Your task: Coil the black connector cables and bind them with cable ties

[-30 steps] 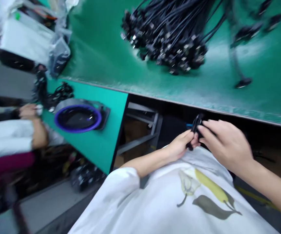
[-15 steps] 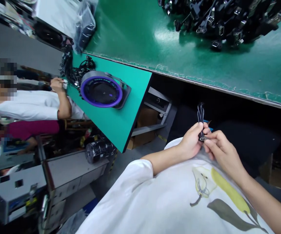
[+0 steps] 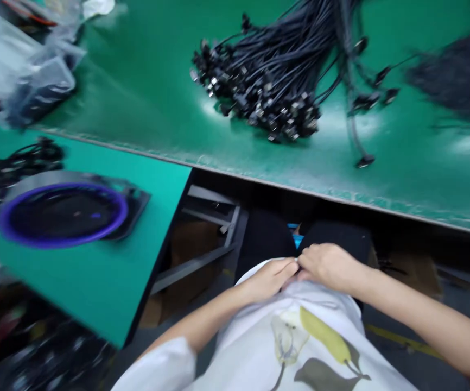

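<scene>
Both my hands meet at the hem of my shirt, below the bench edge.

My left hand point(image 3: 268, 278) and right hand point(image 3: 329, 266) touch fingertip to fingertip on the white shirt point(image 3: 300, 347); I cannot tell what they hold. Ahead, a bundle of black cables point(image 3: 267, 81) lies on the dark green bench point(image 3: 145, 81). To my left, a purple-rimmed round device point(image 3: 62, 212) sits on a lighter green table point(image 3: 96, 282).

One head-worn camera looks steeply down and forward from close above the left hand point(image 3: 270, 279) and right hand point(image 3: 330, 266), which sit low in frame; the green bench point(image 3: 157, 92) stretches beyond them.
</scene>
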{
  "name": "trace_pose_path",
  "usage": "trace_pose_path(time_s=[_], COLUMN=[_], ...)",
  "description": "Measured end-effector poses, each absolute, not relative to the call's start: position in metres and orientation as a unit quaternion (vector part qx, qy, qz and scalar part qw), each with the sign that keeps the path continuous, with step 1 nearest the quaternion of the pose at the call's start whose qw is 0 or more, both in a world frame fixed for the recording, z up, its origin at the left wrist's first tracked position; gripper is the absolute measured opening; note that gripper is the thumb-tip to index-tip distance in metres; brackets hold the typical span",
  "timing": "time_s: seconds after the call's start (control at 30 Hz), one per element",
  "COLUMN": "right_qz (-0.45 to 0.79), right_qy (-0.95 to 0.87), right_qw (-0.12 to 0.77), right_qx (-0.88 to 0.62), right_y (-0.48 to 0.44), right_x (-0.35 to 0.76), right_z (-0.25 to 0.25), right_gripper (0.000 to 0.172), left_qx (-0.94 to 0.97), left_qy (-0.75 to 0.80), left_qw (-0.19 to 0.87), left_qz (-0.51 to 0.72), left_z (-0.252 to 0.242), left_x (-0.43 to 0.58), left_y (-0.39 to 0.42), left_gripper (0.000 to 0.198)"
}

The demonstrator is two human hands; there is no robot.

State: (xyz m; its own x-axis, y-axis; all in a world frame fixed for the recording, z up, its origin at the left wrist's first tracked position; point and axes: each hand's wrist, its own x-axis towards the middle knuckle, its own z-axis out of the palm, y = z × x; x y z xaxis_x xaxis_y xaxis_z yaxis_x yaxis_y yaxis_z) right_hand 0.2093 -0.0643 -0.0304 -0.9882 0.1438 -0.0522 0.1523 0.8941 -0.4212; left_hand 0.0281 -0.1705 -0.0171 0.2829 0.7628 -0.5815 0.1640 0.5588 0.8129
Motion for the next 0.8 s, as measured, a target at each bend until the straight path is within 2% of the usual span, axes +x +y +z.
trace_pose_path(time_s=[0.17, 0.23, 0.3, 0.4, 0.43, 0.5, 0.57, 0.67, 0.8], right_qz=[-0.172, -0.170, -0.214, -0.270, -0.243, -0.071, -0.009, 0.001, 0.016], right_qy=[0.983, 0.984, 0.976, 0.944, 0.923, 0.837, 0.801, 0.802, 0.796], right_qw=[0.038, 0.042, 0.025, -0.095, -0.159, -0.274, -0.305, -0.289, -0.289], right_qx=[0.044, 0.042, 0.039, 0.162, 0.253, 0.469, 0.515, 0.523, 0.531], right_y=[-0.067, -0.063, -0.048, 0.009, 0.036, 0.098, 0.157, 0.213, 0.219], right_x=[0.217, 0.221, 0.234, 0.278, 0.299, 0.344, 0.385, 0.421, 0.425], right_z=[-0.037, -0.029, -0.015, 0.016, 0.025, 0.037, 0.036, 0.019, 0.019], right_gripper=[0.033, 0.034, 0.034, 0.026, 0.025, 0.021, 0.024, 0.027, 0.024], left_qx=[0.317, 0.362, 0.455, 0.522, 0.514, 0.483, 0.469, 0.486, 0.469], left_qy=[0.512, 0.525, 0.555, 0.583, 0.587, 0.596, 0.599, 0.595, 0.589], left_qw=[0.765, 0.745, 0.680, 0.613, 0.618, 0.633, 0.638, 0.625, 0.636], left_qz=[0.229, 0.196, 0.149, 0.107, 0.101, 0.106, 0.119, 0.137, 0.169], left_z=[-0.026, -0.022, -0.018, -0.019, -0.022, -0.028, -0.033, -0.035, -0.037], left_x=[0.031, 0.034, 0.035, 0.036, 0.036, 0.037, 0.040, 0.045, 0.050], left_y=[-0.161, -0.153, -0.148, -0.146, -0.146, -0.145, -0.144, -0.142, -0.143], left_gripper=[0.051, 0.047, 0.041, 0.035, 0.036, 0.041, 0.044, 0.046, 0.049])
